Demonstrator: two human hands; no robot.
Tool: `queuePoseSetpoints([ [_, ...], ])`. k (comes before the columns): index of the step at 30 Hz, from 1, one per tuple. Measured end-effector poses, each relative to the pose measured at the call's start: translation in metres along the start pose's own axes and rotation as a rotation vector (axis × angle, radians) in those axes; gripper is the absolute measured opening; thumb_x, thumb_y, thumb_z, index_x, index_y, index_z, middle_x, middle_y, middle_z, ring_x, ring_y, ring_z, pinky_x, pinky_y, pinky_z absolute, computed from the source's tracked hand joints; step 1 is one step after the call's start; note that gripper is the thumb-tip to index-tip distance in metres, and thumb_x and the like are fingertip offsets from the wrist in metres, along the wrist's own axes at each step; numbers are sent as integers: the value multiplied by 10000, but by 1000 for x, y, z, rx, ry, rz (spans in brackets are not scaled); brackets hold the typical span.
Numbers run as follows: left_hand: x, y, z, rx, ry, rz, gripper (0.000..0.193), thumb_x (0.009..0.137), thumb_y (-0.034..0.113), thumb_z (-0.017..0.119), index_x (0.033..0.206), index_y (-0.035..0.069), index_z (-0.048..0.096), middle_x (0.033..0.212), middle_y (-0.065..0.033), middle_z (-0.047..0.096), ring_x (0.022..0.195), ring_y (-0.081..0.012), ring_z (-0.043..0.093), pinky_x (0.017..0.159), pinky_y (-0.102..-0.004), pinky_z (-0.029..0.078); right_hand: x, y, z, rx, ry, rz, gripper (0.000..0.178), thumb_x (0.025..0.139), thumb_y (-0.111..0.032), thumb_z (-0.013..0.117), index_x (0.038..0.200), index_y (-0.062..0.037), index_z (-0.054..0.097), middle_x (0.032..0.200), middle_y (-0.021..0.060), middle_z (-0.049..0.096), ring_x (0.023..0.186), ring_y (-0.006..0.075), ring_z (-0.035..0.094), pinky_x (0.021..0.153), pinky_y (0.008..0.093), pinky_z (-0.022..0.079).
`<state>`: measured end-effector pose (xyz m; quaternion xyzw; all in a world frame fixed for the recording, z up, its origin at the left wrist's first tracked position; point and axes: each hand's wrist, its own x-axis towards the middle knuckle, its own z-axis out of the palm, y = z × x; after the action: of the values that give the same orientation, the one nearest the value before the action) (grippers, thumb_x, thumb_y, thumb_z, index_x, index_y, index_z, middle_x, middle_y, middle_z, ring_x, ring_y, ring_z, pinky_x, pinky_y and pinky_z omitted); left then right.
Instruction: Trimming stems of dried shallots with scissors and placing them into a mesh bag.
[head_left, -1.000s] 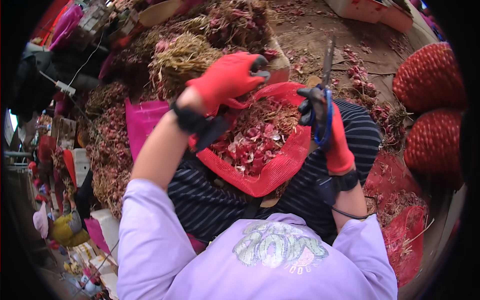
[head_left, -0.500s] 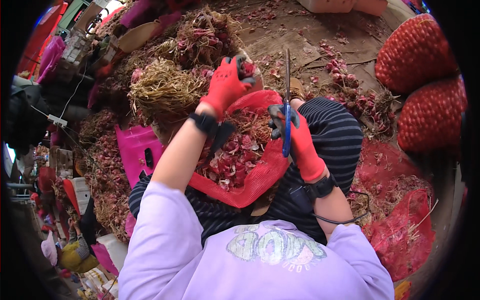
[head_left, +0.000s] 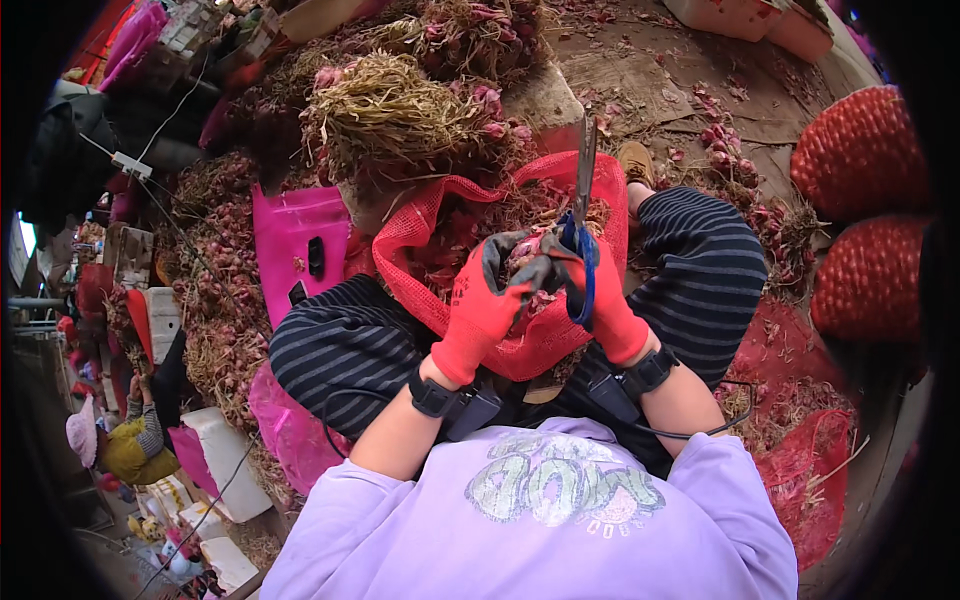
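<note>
- Brown ground [head_left: 650, 80] strewn with dry skins and stalks; two filled red net sacks [head_left: 865, 155] are stacked at the right edge, pale boxes [head_left: 725, 15] seen beyond.
- Open red mesh bag [head_left: 408, 265] set between the striped trouser legs [head_left: 695, 265]; reddish skins and bits are contained in it.
- Hands brought close together over the bag; red gloves with dark fingers are worn on both.
- Left hand [head_left: 490, 295]: fingers curled around a reddish bulb [head_left: 524, 250], partly hidden by the glove.
- Right hand [head_left: 605, 290]: closed on blue-handled scissors [head_left: 584, 190], blades pointed away from the body; whether the bulb is also touched by its fingers cannot be told.
- Bundle of bulbs with straw-coloured stalks [head_left: 385, 110] placed just beyond the bag, more bulbs piled behind.
- Bright pink sheet [head_left: 290, 225] laid left of the bag, small dark object [head_left: 316, 257] on it; long heap of bulbs and stalks [head_left: 205, 320] spread farther left.
- Co-worker [head_left: 140, 445] in a pink hat seen at lower left, well apart.
</note>
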<state>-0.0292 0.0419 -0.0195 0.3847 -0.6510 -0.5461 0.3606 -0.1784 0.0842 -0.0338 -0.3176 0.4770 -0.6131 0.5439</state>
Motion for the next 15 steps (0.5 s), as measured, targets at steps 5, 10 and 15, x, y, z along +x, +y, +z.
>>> queuePoseSetpoints([
  [5, 0, -2, 2, 330, 47, 259, 281, 800, 45, 523, 1074, -12, 546, 1029, -101, 598, 942, -193, 574, 831, -318, 447, -7, 18, 3, 147, 106, 163, 140, 832, -98, 607, 951, -32, 574, 767, -4, 558, 625, 52, 504, 542, 201, 414],
  [10, 0, -28, 2, 309, 73, 185, 216, 889, 160, 507, 999, -14, 573, 944, -81, 634, 835, -174, 590, 752, -310, 471, -8, 39, 9, 121, 131, 138, 163, 829, -109, 617, 971, -45, 567, 761, 3, 559, 597, 54, 507, 490, 209, 409],
  [15, 9, -23, -2, -402, 114, -288, 262, 941, 227, 457, 980, 4, 590, 885, -70, 646, 729, -102, 589, 643, -243, 474, -12, 12, 28, -52, 168, 190, 163, 806, -112, 646, 930, -40, 568, 773, 13, 576, 637, 62, 531, 527, 220, 430],
])
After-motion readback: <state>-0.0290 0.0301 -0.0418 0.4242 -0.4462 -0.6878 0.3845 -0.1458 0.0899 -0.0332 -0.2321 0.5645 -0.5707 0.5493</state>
